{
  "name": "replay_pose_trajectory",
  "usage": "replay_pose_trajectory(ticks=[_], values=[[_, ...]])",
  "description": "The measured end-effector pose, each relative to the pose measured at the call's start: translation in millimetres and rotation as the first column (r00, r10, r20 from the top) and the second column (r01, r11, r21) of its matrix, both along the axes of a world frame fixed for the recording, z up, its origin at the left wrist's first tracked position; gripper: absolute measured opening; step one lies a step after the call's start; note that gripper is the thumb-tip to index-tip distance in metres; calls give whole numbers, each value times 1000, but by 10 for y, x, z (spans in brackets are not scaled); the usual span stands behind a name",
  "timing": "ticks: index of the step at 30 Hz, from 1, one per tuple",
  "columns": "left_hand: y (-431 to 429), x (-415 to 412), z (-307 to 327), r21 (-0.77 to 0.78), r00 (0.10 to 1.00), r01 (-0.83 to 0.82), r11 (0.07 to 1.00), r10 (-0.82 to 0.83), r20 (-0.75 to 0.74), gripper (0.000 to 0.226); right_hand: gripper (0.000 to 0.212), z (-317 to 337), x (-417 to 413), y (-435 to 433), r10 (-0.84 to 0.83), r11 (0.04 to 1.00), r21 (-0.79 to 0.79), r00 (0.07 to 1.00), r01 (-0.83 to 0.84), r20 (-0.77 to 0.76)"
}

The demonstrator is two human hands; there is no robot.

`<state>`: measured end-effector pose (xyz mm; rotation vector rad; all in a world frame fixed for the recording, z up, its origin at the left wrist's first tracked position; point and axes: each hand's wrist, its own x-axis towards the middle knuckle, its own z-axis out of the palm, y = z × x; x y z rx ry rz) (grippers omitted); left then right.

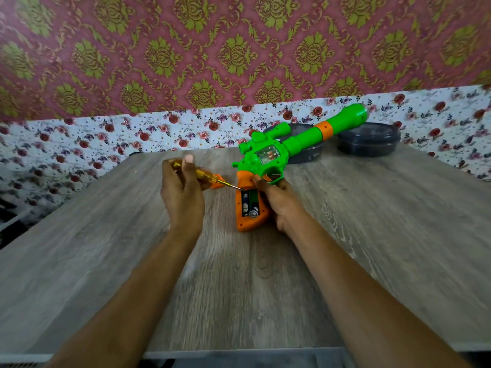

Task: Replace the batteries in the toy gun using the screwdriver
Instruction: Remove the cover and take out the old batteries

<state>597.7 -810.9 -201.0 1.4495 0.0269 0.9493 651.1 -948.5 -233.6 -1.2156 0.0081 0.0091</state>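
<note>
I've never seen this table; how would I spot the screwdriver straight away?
Start at the grey wooden table and find the green and orange toy gun near its middle. Just left of the gun's orange grip, the left hand grips the screwdriver, its thin metal tip at the open battery compartment. Its see-through amber handle sets it apart from the solid orange and green plastic nearby.

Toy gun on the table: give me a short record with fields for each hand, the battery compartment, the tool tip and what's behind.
left hand: grips the screwdriver by its yellow handle
right hand: holds the toy gun at its orange grip
battery compartment: open, batteries inside
screwdriver tip: at the compartment's upper end
behind the gun: two dark round containers
surface: wooden table
</note>
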Motion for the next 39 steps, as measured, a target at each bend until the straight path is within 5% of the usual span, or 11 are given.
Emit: replay_pose_trajectory(ticks=[4, 6, 10, 12, 14, 17, 22, 26, 34, 37, 39], values=[[40, -60, 90, 30, 981, 100, 994, -104, 162, 14, 37, -15, 14, 19, 0, 999, 46, 999, -2, 41], [31, -113, 121, 244, 985, 88, 966, -122, 125, 14, 38, -13, 19, 20, -3, 998, 58, 999, 0, 44], [-64, -157, 51, 766, 972, 232, 600, -116, -204, 23, 42, -10, 15, 27, -10, 997, 76, 999, 6, 51], [-107, -160, -5, 856, 953, 294, 425, -57, -298, 38, 35, -16, 28, 18, -35, 998, 48, 999, 32, 42], [-120, -135, -44, 894, 960, 273, 355, -49, -274, 39, 33, -16, 26, 7, -36, 999, 38, 999, 34, 37], [-90, -135, -24, 879, 961, 276, 389, -100, -258, 34, 33, -23, 17, 11, -33, 999, 3, 998, 33, 57], [206, -63, 108, 755, 988, 60, 653, 70, -139, 10, 34, -32, 55, 17, -59, 998, 18, 998, 59, 25], [502, 140, -69, 807, 886, -62, 587, 404, -226, 13, 38, -26, 71, -8, -58, 998, 27, 998, 59, -37], [362, 218, -235, 896, 790, 118, 427, 507, -345, 23, 44, -54, 54, -27, 4, 1000, -6, 1000, -4, -21], [350, 186, -151, 870, 820, 62, 489, 472, -323, 31, 46, -54, 61, -26, 13, 1000, -14, 1000, -14, -22], [343, 139, -50, 758, 870, 24, 652, 360, -337, 31, 51, -49, 61, -24, 13, 1000, -1, 999, -13, -31]])
